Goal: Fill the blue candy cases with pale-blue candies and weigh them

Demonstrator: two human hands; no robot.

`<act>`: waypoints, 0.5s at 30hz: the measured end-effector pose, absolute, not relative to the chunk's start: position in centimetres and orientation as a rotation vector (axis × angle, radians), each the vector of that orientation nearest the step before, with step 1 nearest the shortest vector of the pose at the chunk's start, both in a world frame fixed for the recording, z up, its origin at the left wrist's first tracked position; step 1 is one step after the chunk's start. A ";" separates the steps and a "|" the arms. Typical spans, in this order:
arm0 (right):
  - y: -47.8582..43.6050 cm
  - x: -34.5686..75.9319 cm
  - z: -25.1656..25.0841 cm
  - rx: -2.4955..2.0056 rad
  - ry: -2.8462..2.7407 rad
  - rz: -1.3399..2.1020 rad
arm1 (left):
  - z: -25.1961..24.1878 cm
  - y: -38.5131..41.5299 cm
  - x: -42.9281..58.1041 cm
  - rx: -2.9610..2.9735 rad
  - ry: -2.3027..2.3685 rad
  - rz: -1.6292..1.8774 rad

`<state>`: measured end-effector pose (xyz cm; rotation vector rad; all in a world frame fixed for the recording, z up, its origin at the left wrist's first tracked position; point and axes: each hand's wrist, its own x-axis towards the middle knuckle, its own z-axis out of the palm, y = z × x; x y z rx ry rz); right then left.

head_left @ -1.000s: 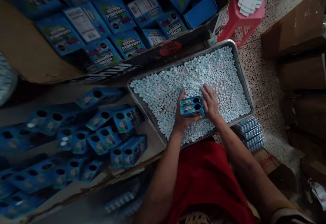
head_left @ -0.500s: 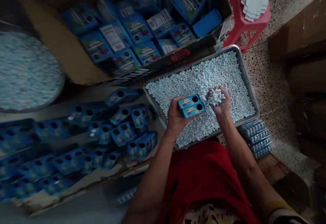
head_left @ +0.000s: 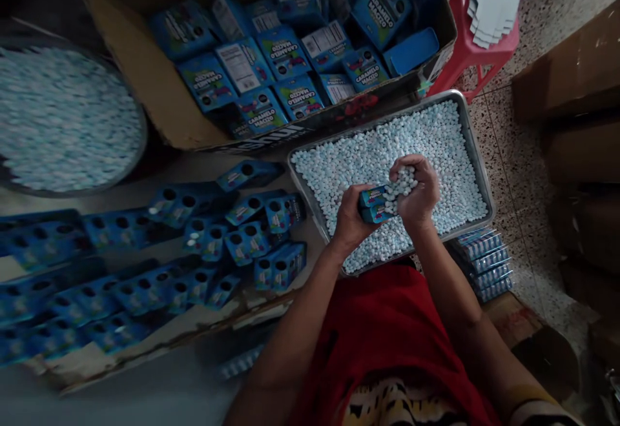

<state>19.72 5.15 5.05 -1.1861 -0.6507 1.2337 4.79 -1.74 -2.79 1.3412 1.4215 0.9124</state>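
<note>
My left hand (head_left: 349, 219) grips two small blue candy boxes (head_left: 372, 204) above a metal tray (head_left: 477, 155) filled with pale blue and white candies (head_left: 368, 155). My right hand (head_left: 416, 190) is cupped around a handful of those candies and presses against the open ends of the boxes. Both hands hover over the near part of the tray, just above my red-clothed lap.
Several open blue boxes with round holes (head_left: 203, 245) lie on a cardboard sheet at the left. A big carton (head_left: 159, 100) behind holds blue "Caramelo Macizo" packs (head_left: 283, 51). A round tub of candies (head_left: 58, 116) sits far left. A red stool (head_left: 465, 51) and brown cartons (head_left: 571, 71) stand right.
My right hand scooped candies from the tray, lifted them and brought them against the boxes in my left hand. The view shifted, so the round tub came into sight.
</note>
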 end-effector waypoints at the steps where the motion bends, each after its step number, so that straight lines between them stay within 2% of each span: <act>1: 5.0 19.4 5.1 -1.181 -0.685 1.245 | -2.9 -1.7 4.5 1.355 1.394 0.922; 8: 2.9 19.2 5.2 -1.081 -0.950 1.284 | -4.8 -0.6 3.6 1.344 1.315 1.019; 11: 1.9 22.0 3.8 -1.102 -1.022 1.313 | -5.6 -0.1 2.6 1.269 1.330 1.097; 15: 1.5 27.2 -1.3 -1.519 -1.280 0.932 | -7.2 0.0 0.9 1.150 1.420 1.176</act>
